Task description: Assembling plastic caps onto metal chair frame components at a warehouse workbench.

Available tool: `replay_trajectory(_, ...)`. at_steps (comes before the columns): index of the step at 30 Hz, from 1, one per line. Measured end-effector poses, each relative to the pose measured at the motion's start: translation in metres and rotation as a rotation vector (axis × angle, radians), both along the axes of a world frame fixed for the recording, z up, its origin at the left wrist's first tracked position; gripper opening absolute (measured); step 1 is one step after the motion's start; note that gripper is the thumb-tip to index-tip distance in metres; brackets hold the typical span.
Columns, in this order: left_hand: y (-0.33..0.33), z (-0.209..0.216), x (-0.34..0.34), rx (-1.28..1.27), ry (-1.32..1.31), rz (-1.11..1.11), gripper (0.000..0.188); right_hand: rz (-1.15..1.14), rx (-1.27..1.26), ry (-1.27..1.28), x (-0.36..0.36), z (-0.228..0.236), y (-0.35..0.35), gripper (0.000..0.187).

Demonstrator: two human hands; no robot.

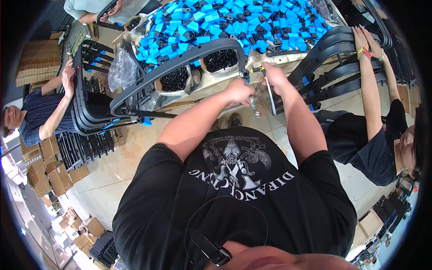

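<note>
My left hand (241, 92) is closed just below the near end of a black curved frame (180, 60), which rests across the bench edge. Below its fingers shows a silver metal tool (254, 107), perhaps a wrench; its grip is mostly hidden. To the right, my right hand (275, 77) is closed around a tool with a yellow-and-black end (257, 70). A bright metal strip (271, 95) runs down beside that hand; I cannot tell whether it belongs to the same tool. Both hands are close together at the frame's end.
Blue and black plastic parts (202, 20) are heaped on the bench. Bags of small black pieces (174, 80) stand at its near edge. Co-workers' hands touch stacked black frames left (83, 90) and right (333, 58). Another person stands at the far left. Cardboard boxes (58, 177) lie behind left.
</note>
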State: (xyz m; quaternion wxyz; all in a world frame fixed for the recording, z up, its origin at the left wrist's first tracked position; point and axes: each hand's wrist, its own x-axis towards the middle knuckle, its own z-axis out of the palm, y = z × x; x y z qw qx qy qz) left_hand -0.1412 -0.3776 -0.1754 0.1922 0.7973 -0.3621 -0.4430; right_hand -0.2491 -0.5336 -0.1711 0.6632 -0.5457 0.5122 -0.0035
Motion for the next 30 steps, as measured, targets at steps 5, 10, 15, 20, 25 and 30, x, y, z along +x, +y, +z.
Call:
replay_trajectory(5, 0.010, 0.029, -0.009, -0.267, 1.096, 0.587, 0.024, 0.008, -0.035, -0.048, -0.004, -0.015, -0.004, 0.053)
replay_trajectory(10, 0.000, 0.002, -0.003, -0.083, -0.230, -0.147, 0.026, 0.070, -0.029, 0.068, 0.001, -0.002, -0.002, 0.054)
replay_trajectory(15, 0.014, 0.006, -0.011, -0.292, 1.085, 0.481, 0.025, -0.043, 0.024, -0.020, -0.002, -0.012, 0.008, 0.052)
replay_trajectory(20, 0.005, 0.006, -0.008, -0.058, 0.287, 0.074, 0.026, -0.043, 0.051, -0.021, 0.004, -0.002, 0.007, 0.048)
replay_trajectory(25, 0.013, 0.023, -0.001, -0.241, 1.116, 0.496, 0.016, 0.073, -0.225, 0.038, 0.001, -0.004, 0.013, 0.053)
replay_trajectory(30, 0.003, 0.021, -0.007, 0.001, 0.429, 0.118, 0.015, 0.034, -0.227, 0.061, 0.003, -0.001, 0.015, 0.052)
